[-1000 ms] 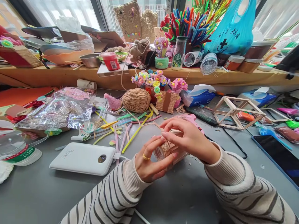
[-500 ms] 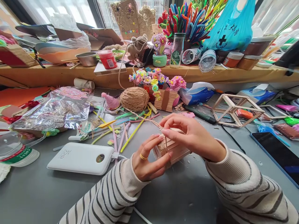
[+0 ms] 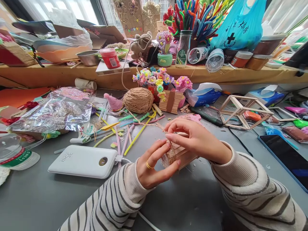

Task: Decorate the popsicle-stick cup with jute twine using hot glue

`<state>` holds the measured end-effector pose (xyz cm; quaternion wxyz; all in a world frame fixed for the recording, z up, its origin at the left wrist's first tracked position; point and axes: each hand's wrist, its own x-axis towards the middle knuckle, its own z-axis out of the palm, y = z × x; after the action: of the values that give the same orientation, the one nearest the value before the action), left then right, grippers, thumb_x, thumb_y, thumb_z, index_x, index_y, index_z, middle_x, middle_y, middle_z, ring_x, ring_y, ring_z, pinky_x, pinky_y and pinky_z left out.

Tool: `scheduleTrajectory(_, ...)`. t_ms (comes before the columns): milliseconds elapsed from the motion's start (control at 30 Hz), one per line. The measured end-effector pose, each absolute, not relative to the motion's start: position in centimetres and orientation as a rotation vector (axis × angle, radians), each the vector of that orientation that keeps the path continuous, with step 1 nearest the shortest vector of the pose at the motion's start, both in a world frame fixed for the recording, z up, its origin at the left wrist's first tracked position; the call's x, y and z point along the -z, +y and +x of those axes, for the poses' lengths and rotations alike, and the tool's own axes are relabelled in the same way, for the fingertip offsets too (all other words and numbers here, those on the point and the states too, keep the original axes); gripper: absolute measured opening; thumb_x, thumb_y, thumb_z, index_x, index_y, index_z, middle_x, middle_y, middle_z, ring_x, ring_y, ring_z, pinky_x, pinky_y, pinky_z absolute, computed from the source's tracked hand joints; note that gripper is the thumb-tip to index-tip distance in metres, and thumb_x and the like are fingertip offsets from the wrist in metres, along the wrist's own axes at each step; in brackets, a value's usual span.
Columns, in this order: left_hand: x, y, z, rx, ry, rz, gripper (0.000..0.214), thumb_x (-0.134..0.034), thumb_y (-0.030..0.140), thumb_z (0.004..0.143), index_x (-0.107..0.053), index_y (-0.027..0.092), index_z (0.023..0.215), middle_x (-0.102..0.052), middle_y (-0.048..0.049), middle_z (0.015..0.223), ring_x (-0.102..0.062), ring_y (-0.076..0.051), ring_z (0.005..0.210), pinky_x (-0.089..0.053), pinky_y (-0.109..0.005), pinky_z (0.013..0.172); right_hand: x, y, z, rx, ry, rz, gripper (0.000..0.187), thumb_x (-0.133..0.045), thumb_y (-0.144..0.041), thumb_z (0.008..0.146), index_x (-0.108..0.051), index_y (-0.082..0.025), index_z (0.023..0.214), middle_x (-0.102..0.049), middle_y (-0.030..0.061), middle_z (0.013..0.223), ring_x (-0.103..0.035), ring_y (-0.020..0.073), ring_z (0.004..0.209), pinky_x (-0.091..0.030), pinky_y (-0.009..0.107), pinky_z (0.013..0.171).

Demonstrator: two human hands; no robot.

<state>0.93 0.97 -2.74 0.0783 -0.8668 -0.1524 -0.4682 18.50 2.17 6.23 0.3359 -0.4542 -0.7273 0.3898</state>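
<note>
My left hand point(image 3: 151, 165) grips a small clear round piece wrapped in twine point(image 3: 171, 155), with thumb and fingers on either side of it. Pale flat wooden sticks point(image 3: 187, 159) form a block just right of the wrapping, partly under my right hand. The fingertips of my right hand point(image 3: 198, 138) pinch the jute twine point(image 3: 147, 124) at the top of the wrapped piece. From there the strand runs slackly back to a large twine ball point(image 3: 138, 100) on the grey table.
A white power bank point(image 3: 83, 161) with a cable lies left of my hands. Pipe cleaners point(image 3: 136, 139) are scattered behind it. A wooden stick frame point(image 3: 244, 112) and a dark phone point(image 3: 286, 157) are at the right. Fluffy flowers point(image 3: 154, 78) stand behind the twine ball.
The twine strand hangs lower and slacker than before. The wrapped piece has turned slightly in my left hand, whose fingers have shifted a little. My right hand stays almost in place.
</note>
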Motion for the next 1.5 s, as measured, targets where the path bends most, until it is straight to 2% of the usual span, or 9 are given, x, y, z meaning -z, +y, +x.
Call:
scheduleTrajectory(100,2.8,0.9,1.3,1.432,-0.45,-2.592,0.027,-0.057,0.013,0.078,-0.059,0.022,0.104,-0.042,-0.0093,0.125,-0.046,-0.028,0.12,-0.051,-0.044,0.091,-6.4,2.2,18.6,-1.02,-1.912,-1.204,0.01,-0.057,-0.026,0.077,-0.058,-0.017,0.073,-0.062,0.006,0.094,-0.059,0.016,0.091,-0.05,0.027,0.074)
scheduleTrajectory(400,1.8,0.8,1.6,1.47,-0.412,-2.586,0.019,-0.06,0.009,0.074,-0.063,0.018,0.091,-0.042,-0.007,0.109,-0.05,-0.026,0.114,-0.054,-0.036,0.088,-5.8,2.7,18.7,-0.921,-1.978,-1.224,0.01,-0.057,-0.024,0.076,-0.057,-0.017,0.069,-0.066,0.0061,0.091,-0.059,0.0165,0.09,-0.046,0.032,0.081)
scheduleTrajectory(567,2.1,0.8,1.4,1.424,-0.343,-2.617,0.019,-0.056,0.009,0.077,-0.063,0.017,0.093,-0.043,-0.0083,0.113,-0.046,-0.028,0.118,-0.053,-0.038,0.09,-5.7,2.7,18.6,-0.993,-2.008,-1.277,0.011,-0.057,-0.022,0.076,-0.056,-0.017,0.067,-0.065,0.0068,0.094,-0.058,0.0179,0.094,-0.046,0.031,0.081)
scheduleTrajectory(767,2.4,0.4,1.2,1.302,-0.399,-2.599,0.02,-0.051,0.011,0.081,-0.06,0.016,0.099,-0.049,-0.01,0.121,-0.044,-0.03,0.121,-0.055,-0.042,0.088,-5.6,2.9,18.6,-0.998,-2.053,-1.342,0.008,-0.053,-0.022,0.077,-0.058,-0.016,0.073,-0.063,0.0052,0.085,-0.059,0.016,0.082,-0.046,0.029,0.074)
scheduleTrajectory(967,2.0,0.3,1.1,1.244,-0.376,-2.576,0.022,-0.047,0.007,0.083,-0.062,0.017,0.095,-0.055,-0.0084,0.111,-0.047,-0.027,0.121,-0.057,-0.037,0.086,-5.8,2.7,18.3,-0.985,-2.101,-1.422,0.009,-0.052,-0.02,0.076,-0.051,-0.017,0.068,-0.058,0.0011,0.072,-0.054,0.0123,0.066,-0.043,0.025,0.06)
scheduleTrajectory(1133,2.1,0.2,1.2,1.268,-0.36,-2.563,0.017,-0.052,0.009,0.081,-0.063,0.016,0.092,-0.054,-0.009,0.112,-0.046,-0.031,0.122,-0.056,-0.038,0.086,-5.7,2.5,18.2,-0.959,-2.157,-1.398,0.013,-0.052,-0.026,0.08,-0.054,-0.016,0.07,-0.059,0.0024,0.075,-0.054,0.0125,0.068,-0.041,0.025,0.062)
scheduleTrajectory(1233,2.3,0.4,1.1,1.289,-0.355,-2.598,0.019,-0.05,0.009,0.08,-0.062,0.014,0.094,-0.051,-0.0112,0.115,-0.045,-0.033,0.122,-0.056,-0.041,0.085,-5.5,2.7,18.3,-0.902,-2.15,-1.415,0.013,-0.053,-0.026,0.079,-0.057,-0.016,0.072,-0.061,0.0044,0.079,-0.056,0.0143,0.073,-0.042,0.027,0.065)
scheduleTrajectory(1333,2.3,1.0,0.7,1.304,-0.393,-2.683,0.023,-0.055,0.016,0.077,-0.06,0.014,0.1,-0.049,-0.0135,0.116,-0.048,-0.032,0.116,-0.055,-0.043,0.084,-5.8,3.2,19.2,-0.753,-2.131,-1.43,0.014,-0.054,-0.028,0.079,-0.058,-0.016,0.074,-0.063,0.0054,0.08,-0.057,0.0161,0.077,-0.043,0.029,0.071)
scheduleTrajectory(1500,2.0,2.2,-0.1,1.503,-0.766,-2.782,0.044,-0.067,0.024,0.068,-0.053,0.014,0.108,-0.051,-0.0154,0.112,-0.056,-0.024,0.103,-0.054,-0.038,0.084,-6.7,3.8,22.0,-0.538,-2.002,-1.525,0.014,-0.05,-0.029,0.082,-0.059,-0.018,0.078,-0.066,0.0052,0.084,-0.06,0.0165,0.079,-0.044,0.029,0.071)
